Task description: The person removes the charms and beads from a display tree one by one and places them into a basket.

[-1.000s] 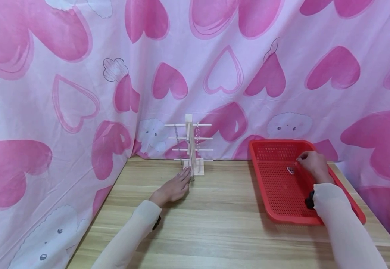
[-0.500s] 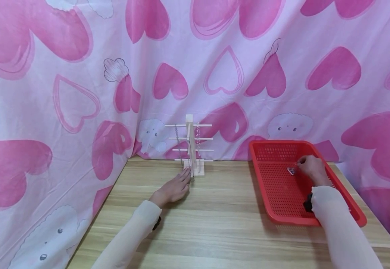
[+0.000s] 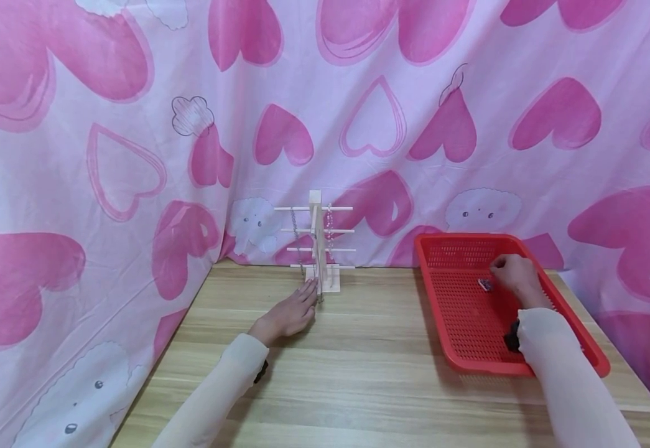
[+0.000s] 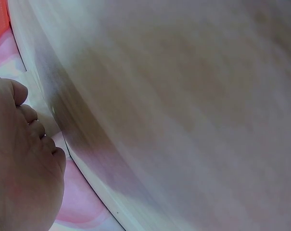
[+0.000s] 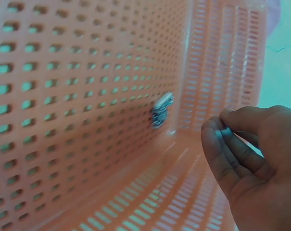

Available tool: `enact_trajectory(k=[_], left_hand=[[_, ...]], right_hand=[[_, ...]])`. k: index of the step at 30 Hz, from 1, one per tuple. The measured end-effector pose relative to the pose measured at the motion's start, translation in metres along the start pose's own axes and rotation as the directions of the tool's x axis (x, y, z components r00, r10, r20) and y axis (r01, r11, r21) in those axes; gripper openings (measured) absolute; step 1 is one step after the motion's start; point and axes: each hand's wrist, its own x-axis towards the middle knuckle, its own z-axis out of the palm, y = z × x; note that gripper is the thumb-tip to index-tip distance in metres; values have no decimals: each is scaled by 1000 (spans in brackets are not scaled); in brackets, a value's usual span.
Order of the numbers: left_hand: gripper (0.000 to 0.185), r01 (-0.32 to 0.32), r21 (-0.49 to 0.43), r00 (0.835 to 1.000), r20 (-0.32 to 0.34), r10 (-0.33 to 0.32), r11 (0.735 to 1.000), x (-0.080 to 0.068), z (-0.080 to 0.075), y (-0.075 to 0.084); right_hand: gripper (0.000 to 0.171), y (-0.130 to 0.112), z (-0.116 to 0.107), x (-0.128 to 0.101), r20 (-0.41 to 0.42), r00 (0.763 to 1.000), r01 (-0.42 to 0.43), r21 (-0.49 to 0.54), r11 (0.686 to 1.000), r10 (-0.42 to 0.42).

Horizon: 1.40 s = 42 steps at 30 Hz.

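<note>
Red perforated tray (image 3: 459, 323) at the table's right, holding a small silvery trinket (image 3: 484, 284) on its mesh floor. Right hand (image 3: 512, 277) just beside that trinket, fingertips pinched on what looks like a thin strand. Left hand (image 3: 289, 314) flat, fingers straight, touching the wooden jewellery stand (image 3: 317, 249), well left of the tray.

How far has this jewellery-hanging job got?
Two chains already hang on the wooden stand. In hand: the left hand rests flat by the stand's base, while the right hand is pinched just above a small trinket in the red basket. Left: hanging that trinket.
</note>
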Motion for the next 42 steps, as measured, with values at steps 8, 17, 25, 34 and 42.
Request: enact_trajectory(k=[8, 17, 25, 34, 42], left_hand=[[62, 5, -9, 1000, 2, -5, 1000, -1, 1, -2], [61, -7, -10, 1000, -5, 7, 1000, -1, -1, -2], [62, -3, -18, 1000, 1, 3, 1000, -2, -3, -1], [62, 6, -11, 1000, 1, -6, 1000, 0, -4, 0], [62, 4, -27, 1000, 2, -4, 1000, 0, -1, 0]], right_hand=[[33, -39, -3, 3, -103, 986, 132, -28, 991, -134], [27, -100, -2, 1, -121, 961, 252, 15, 968, -248], [27, -155, 4, -9, -119, 944, 312, 33, 950, -306], [19, -213, 18, -15, -178, 885, 451, 93, 888, -430], [16, -253, 35, -23, -206, 824, 558, 133, 819, -528]])
